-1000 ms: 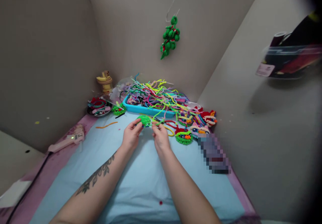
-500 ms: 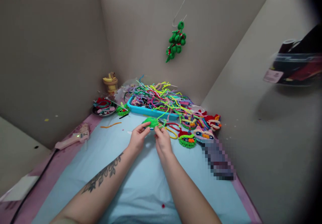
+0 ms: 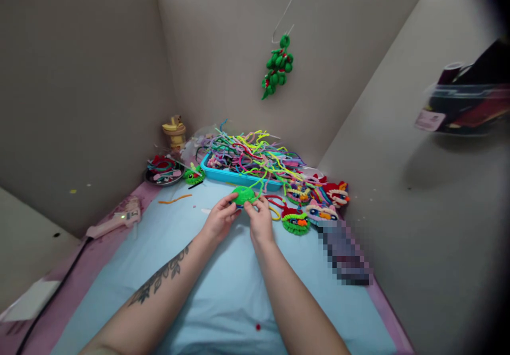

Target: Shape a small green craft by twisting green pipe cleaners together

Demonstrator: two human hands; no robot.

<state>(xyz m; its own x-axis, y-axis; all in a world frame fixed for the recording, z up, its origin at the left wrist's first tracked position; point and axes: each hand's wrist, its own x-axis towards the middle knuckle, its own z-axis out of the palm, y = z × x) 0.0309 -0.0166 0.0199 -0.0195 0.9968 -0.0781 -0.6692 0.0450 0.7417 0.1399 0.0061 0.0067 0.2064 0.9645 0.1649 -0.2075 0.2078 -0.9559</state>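
Observation:
Between my two hands is a round green fuzzy piece point(image 3: 243, 196) that looks made of pipe cleaners, held up over the light blue sheet point(image 3: 223, 291). The fingers of my left hand point(image 3: 221, 216) pinch its left edge. My right hand point(image 3: 260, 218) grips its lower right side, thumb on the near face. A loose light green pipe cleaner point(image 3: 260, 189) trails from the piece at the upper right, by my right fingers. The far side of the piece is hidden.
Behind my hands stands a blue tray point(image 3: 239, 179) heaped with colourful pipe cleaners. Finished bird-like faces point(image 3: 295, 222) lie to the right, near a pixelated dark object point(image 3: 346, 254). A glue gun point(image 3: 119, 219) with its cord rests left, beyond it a round dish point(image 3: 165, 178).
The green piece has turned a little more face-on and shifted slightly right. My right fingers have moved up and right near the loose strand.

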